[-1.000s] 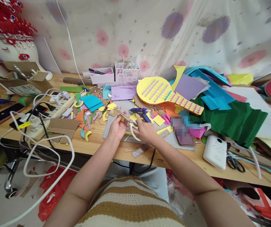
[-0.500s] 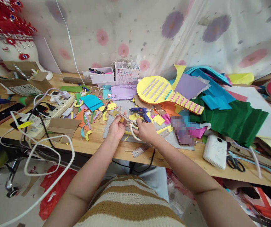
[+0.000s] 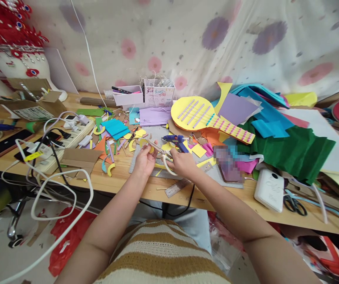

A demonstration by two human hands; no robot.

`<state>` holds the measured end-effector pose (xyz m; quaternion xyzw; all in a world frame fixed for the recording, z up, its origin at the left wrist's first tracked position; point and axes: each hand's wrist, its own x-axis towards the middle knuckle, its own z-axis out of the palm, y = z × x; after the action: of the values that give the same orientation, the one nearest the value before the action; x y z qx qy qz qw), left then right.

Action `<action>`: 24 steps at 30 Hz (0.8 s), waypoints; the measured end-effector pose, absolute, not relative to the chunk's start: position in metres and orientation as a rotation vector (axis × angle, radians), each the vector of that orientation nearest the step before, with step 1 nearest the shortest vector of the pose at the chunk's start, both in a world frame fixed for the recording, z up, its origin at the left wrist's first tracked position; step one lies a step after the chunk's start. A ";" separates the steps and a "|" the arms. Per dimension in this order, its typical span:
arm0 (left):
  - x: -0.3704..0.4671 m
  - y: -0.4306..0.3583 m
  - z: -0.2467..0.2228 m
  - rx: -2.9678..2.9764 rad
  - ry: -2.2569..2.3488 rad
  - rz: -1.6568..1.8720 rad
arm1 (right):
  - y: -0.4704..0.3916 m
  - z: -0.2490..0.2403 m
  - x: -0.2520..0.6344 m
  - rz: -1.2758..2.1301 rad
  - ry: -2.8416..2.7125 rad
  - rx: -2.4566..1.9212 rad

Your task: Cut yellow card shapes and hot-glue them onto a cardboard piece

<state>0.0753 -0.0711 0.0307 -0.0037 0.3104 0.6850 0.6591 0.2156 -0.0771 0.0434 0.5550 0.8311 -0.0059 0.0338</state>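
Observation:
My right hand [image 3: 183, 162] is closed around the white-handled scissors [image 3: 167, 165], whose blades point up and left toward my other hand. In my left hand [image 3: 146, 161] a small yellow piece [image 3: 151, 150] is pinched beside the blades; its outline is mostly covered by fingers. Just beyond both hands a blue glue gun [image 3: 174, 138] lies on the grey cutting mat [image 3: 134, 161]. A yellow paper guitar [image 3: 191, 116] with purple strips and pink marks on its neck rests behind it. Close to my right wrist lies a clear ruler [image 3: 177, 187].
Coloured scraps and a blue stack [image 3: 115, 129] spread to the left, near a power strip [image 3: 69, 144] with looping cables. On the right are a phone [image 3: 231, 173], a white power bank [image 3: 269, 190], black-handled scissors [image 3: 295, 205] and dark green sheets [image 3: 296, 152].
Both hands, the scissors and the yellow piece stay almost in place. The view has shifted very slightly.

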 end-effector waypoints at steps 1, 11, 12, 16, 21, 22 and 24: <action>0.075 -0.071 0.030 -0.003 0.703 1.553 | -0.077 0.043 0.216 -0.015 2.561 1.704; 0.073 -0.070 0.026 0.067 0.690 1.560 | -0.074 0.042 0.218 0.003 2.591 1.661; 0.072 -0.070 0.026 0.075 0.687 1.563 | -0.074 0.042 0.218 0.004 2.592 1.660; 0.072 -0.071 0.024 0.100 0.712 1.595 | -0.072 0.042 0.220 0.017 2.580 1.647; 0.072 -0.073 0.022 0.127 0.809 1.637 | -0.073 0.044 0.222 0.020 2.573 1.621; 0.072 -0.073 0.022 0.135 0.816 1.645 | -0.074 0.045 0.222 0.011 2.570 1.630; 0.074 -0.075 0.023 0.157 0.817 1.651 | -0.075 0.048 0.221 -0.014 2.570 1.646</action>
<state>0.0737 -0.0752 0.0230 0.0679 0.3527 0.7130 0.6022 0.2212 -0.0755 0.0476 0.5387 0.8413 -0.0046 0.0450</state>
